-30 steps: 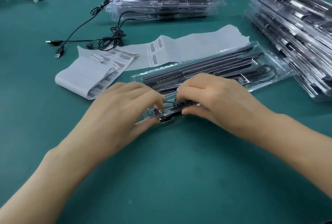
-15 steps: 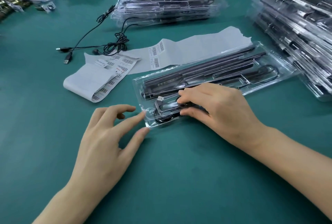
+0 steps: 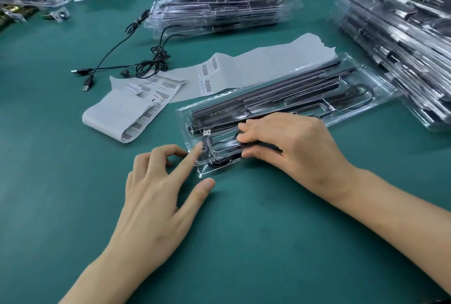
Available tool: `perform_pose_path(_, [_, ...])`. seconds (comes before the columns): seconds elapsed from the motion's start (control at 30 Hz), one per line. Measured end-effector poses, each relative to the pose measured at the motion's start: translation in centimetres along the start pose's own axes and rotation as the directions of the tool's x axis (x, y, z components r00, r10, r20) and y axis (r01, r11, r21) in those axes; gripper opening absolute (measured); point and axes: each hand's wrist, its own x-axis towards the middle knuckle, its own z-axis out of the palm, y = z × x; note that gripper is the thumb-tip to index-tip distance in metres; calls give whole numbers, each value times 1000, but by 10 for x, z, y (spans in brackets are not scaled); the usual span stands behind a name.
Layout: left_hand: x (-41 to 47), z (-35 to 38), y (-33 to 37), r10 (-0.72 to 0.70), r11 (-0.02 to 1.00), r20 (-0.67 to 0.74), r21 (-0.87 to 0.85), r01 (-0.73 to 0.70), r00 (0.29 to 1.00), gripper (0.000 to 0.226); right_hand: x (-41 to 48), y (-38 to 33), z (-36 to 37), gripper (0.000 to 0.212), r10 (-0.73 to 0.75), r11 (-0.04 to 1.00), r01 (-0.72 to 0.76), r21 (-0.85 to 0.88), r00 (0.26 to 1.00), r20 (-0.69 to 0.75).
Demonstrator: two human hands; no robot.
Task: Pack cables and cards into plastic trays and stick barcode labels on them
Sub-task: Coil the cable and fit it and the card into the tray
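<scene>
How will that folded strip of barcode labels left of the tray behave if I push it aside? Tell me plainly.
The label strip would probably flop: it already lies folded over itself in a soft loop. It looks thin and light, so a push may slide it easily on the smooth green mat, or buckle it instead. The longer paper strip lies over its far end and may drag along.

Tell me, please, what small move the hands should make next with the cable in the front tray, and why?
Probably the right hand should press the coiled cable down into its pocket while the left hand steadies the tray at its corner. The coil seems to bulge at the tray's near edge, and one USB plug lies loose.
</scene>
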Motion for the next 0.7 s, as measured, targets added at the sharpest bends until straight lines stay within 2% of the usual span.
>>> perform_pose_path(0.2, [3, 8, 12, -41, 999, -20, -8, 41, 999, 76, -1, -1, 1, 21, 0, 1000, 0, 0, 1000, -11])
perform_pose_path(0.4, [5, 5, 3, -22, 996, -15, -90, 21, 1000, 63, -2, -1, 0, 21, 3, 1000, -3, 1, 1000, -11])
perform_pose_path(0.5, [14, -2, -15, 43, 998, 48, -40, -41, 998, 54, -2, -2, -1, 20, 12, 1000, -12, 5, 1000, -12])
perform_pose_path(0.63, [35, -14, -36, 193, 981, 172, -22, -192, 966, 42, -2, -3, -2, 21, 16, 1000, -16, 7, 1000, 3])
perform_pose_path(0.7, [42, -14, -39, 231, 972, 185, -13, -233, 955, 37, -2, -3, -3, 22, 14, 1000, -14, 4, 1000, 12])
